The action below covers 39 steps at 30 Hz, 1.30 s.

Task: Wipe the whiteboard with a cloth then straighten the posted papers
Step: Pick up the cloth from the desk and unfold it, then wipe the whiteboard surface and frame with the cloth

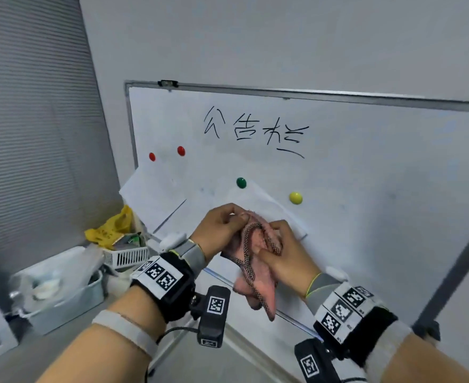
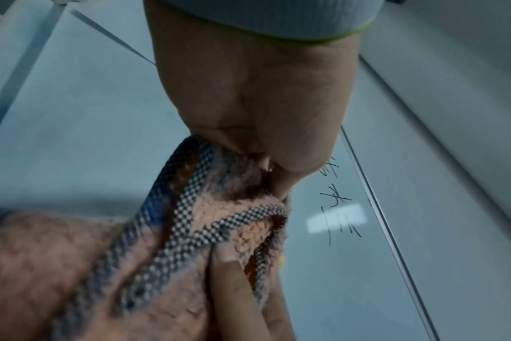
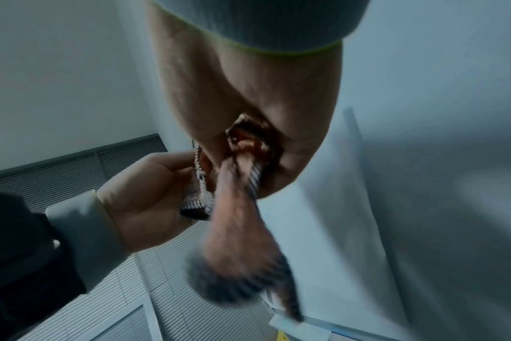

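Note:
The whiteboard (image 1: 365,167) leans in front of me with black handwriting (image 1: 255,128) near its top. Two white papers hang crooked on it: one (image 1: 156,194) under two red magnets (image 1: 181,151), the other (image 1: 269,208) between a green magnet (image 1: 241,183) and a yellow magnet (image 1: 295,197). Both hands hold a pink cloth (image 1: 258,288) with checkered trim in front of the board's lower part. My left hand (image 1: 227,225) pinches its upper edge (image 2: 248,219). My right hand (image 1: 280,250) grips the bunched cloth (image 3: 236,230) beside it, and the rest hangs down.
At the lower left stand a grey bin (image 1: 70,299) with plastic wrap, a white slotted basket (image 1: 125,257) and a yellow bag (image 1: 111,228). Closed blinds (image 1: 34,134) cover the left wall. A dark stand leg (image 1: 454,272) slants at the board's right edge.

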Each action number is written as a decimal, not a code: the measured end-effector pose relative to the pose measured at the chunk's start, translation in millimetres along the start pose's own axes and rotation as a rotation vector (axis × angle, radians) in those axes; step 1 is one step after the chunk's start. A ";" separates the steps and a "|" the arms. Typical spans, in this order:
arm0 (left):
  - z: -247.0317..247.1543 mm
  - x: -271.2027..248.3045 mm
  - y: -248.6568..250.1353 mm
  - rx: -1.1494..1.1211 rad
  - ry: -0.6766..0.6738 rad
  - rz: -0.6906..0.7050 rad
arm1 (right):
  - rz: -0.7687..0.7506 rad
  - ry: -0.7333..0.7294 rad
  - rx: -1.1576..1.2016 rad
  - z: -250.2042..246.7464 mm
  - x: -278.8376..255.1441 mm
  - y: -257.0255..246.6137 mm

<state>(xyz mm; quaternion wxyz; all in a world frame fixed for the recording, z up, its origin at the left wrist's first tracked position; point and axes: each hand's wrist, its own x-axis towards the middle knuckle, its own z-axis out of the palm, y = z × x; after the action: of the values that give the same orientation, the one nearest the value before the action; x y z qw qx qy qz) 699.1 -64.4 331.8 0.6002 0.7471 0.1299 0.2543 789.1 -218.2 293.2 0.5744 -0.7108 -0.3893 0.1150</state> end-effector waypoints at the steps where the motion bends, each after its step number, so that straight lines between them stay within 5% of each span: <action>1: -1.9 2.3 -2.2 -0.010 0.010 -0.003 | -0.023 0.042 0.002 -1.0 2.4 -0.8; 5: -32.1 14.8 -14.7 -0.029 0.059 -0.057 | -0.177 0.136 -0.167 16.1 25.5 -4.0; 15: -145.4 103.2 -44.6 -0.001 0.208 0.016 | -0.419 0.029 -0.500 103.2 137.0 -34.9; 22: -205.6 180.0 -35.1 -0.006 0.293 0.242 | -0.731 0.309 -0.937 126.4 217.6 -81.3; 24: -204.9 188.6 -31.9 -0.014 0.284 0.251 | -0.852 0.223 -1.280 130.7 223.7 -63.7; 27: -203.8 197.9 -42.6 -0.052 0.255 0.238 | -0.714 -0.082 -1.567 148.2 219.5 1.0; 30: -206.2 199.3 -59.0 -0.073 0.245 0.207 | -0.691 -0.139 -1.585 154.1 209.7 33.1; 36: -205.3 200.1 -100.7 -0.154 0.324 0.113 | -0.660 0.307 -1.504 121.3 241.8 -23.2; 39: -199.0 195.3 -136.6 -0.169 0.392 0.016 | -0.722 0.261 -1.509 129.0 230.0 5.5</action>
<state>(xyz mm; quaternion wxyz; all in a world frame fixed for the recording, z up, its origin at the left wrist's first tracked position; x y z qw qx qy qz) 771.1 232.1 273.8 0.6220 0.6313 0.2163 0.4096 866.9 33.0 313.0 -0.0121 -0.7434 -0.4954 -0.4492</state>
